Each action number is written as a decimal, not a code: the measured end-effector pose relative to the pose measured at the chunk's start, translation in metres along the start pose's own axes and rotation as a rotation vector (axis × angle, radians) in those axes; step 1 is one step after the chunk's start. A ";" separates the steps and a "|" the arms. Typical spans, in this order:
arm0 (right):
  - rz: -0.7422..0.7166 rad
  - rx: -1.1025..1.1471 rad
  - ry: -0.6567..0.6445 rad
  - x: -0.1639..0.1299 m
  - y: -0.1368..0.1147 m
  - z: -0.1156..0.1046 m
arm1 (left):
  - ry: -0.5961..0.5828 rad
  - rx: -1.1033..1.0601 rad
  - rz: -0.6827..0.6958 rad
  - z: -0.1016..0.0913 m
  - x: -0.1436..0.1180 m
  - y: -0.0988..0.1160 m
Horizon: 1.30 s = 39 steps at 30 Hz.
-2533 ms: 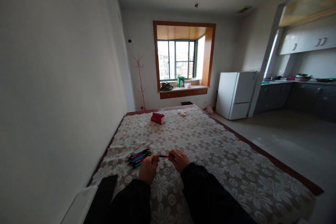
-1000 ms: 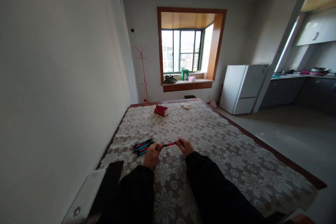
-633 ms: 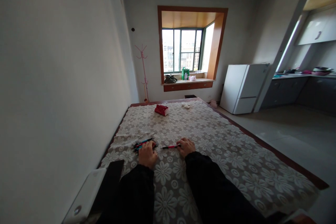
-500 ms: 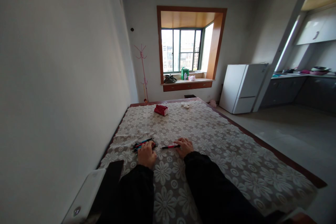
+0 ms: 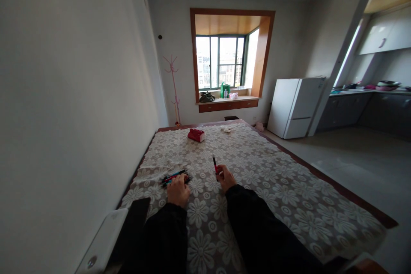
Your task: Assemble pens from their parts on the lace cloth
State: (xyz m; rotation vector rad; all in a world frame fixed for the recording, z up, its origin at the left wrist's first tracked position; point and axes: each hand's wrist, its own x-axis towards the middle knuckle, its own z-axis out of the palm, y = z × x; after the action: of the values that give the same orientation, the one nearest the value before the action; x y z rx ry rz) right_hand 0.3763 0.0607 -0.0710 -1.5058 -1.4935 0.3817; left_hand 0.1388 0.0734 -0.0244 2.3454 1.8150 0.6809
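Raised over the cloth, a red-and-black pen [image 5: 214, 163] points up and away from me, its lower end pinched between the thumb and fingers of my right hand [image 5: 226, 178]. To the left, my left hand [image 5: 179, 190] lies over the right end of a small bunch of pens [image 5: 170, 177], with its fingers curled down on them. Blue, red and black barrels stick out past these fingers; the covered ends are hidden. A patterned tablecloth [image 5: 205, 209] with pale flowers lies under both hands.
A red tissue pack [image 5: 196, 135] and a small whitish item [image 5: 226, 130] lie farther up the table. A wall [image 5: 80, 94] runs along the left side. At the lower left stands a white device [image 5: 102, 239] beside a dark panel. A white fridge [image 5: 292, 107] stands beyond the right edge.
My right hand has taken up the red-and-black pen and turned it from lying sideways to pointing up and away. My left hand stays at the bunch of pens.
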 end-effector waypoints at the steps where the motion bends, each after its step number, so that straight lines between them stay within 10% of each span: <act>1: 0.006 0.059 0.007 0.001 0.001 0.000 | -0.001 -0.009 0.002 0.001 0.000 -0.001; 20: -0.016 -0.205 -0.110 -0.002 -0.004 0.000 | 0.081 -0.676 0.142 0.012 0.005 0.004; 39: 0.380 0.977 -0.058 0.009 -0.006 0.000 | -0.133 -0.657 0.421 0.008 -0.007 0.015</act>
State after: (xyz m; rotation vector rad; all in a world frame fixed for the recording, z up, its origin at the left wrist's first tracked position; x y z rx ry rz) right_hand 0.3744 0.0672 -0.0628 -0.9495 -0.8107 1.1865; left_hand 0.1540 0.0637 -0.0282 2.2239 0.8483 0.9549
